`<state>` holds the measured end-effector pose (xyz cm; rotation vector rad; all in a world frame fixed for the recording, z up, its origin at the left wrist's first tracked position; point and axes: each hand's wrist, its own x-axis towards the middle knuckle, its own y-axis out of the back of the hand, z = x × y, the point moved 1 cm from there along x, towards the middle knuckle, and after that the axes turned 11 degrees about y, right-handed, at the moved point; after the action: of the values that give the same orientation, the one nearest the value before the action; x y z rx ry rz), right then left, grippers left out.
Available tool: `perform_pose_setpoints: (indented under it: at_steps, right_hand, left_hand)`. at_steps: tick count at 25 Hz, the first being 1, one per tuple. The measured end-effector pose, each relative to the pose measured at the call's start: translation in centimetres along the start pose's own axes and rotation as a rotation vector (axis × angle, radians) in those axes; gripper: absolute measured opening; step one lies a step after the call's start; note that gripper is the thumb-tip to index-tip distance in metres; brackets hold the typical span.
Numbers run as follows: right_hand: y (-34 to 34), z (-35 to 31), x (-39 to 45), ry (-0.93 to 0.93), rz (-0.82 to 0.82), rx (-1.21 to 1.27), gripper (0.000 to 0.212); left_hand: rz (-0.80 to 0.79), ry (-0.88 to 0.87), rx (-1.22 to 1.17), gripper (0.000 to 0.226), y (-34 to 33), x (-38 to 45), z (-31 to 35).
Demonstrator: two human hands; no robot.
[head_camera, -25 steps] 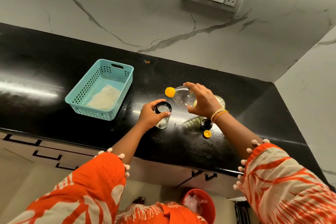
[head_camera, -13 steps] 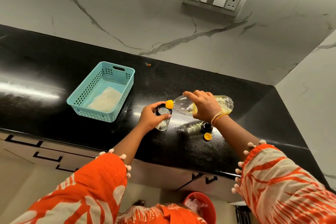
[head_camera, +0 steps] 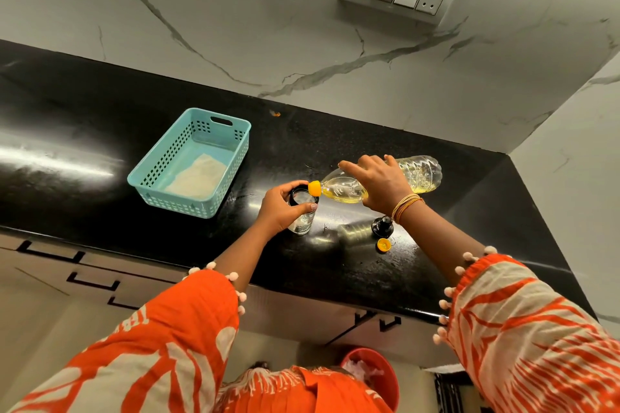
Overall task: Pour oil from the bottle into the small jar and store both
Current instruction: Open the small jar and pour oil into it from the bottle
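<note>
Two hands are working on the black table (head_camera: 100,117). My left hand (head_camera: 280,208) is curling its grip around the small jar (head_camera: 302,211), hiding most of it. My right hand (head_camera: 379,184) is gripping the bottle (head_camera: 419,174), tipped sideways, its orange mouth at the jar's rim. I cannot tell if oil is falling. A black lid (head_camera: 382,227) and orange cap (head_camera: 383,244) are lying nearby.

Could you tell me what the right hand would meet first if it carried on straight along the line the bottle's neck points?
Most likely the small jar: the right hand holds the oil bottle tipped leftward, its orange spout at the jar's rim, with the left hand gripping the jar just beyond. Depth is hard to judge from this view.
</note>
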<state>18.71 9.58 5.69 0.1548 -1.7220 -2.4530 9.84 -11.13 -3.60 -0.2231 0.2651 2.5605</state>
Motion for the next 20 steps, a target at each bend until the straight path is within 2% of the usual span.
perform_pose_setpoints:
  at_steps: [6,20]
  right_hand:
    - [0.6,0.2,0.0,0.022,0.008,-0.078,0.089]
    - [2.1,0.1,0.1,0.082,0.022,-0.203,0.080]
  left_hand:
    - [0.009,-0.006,0.001,0.057,0.0,0.0,0.1]
    - [0.001,-0.013,0.015,0.057,0.0,-0.2,0.4]
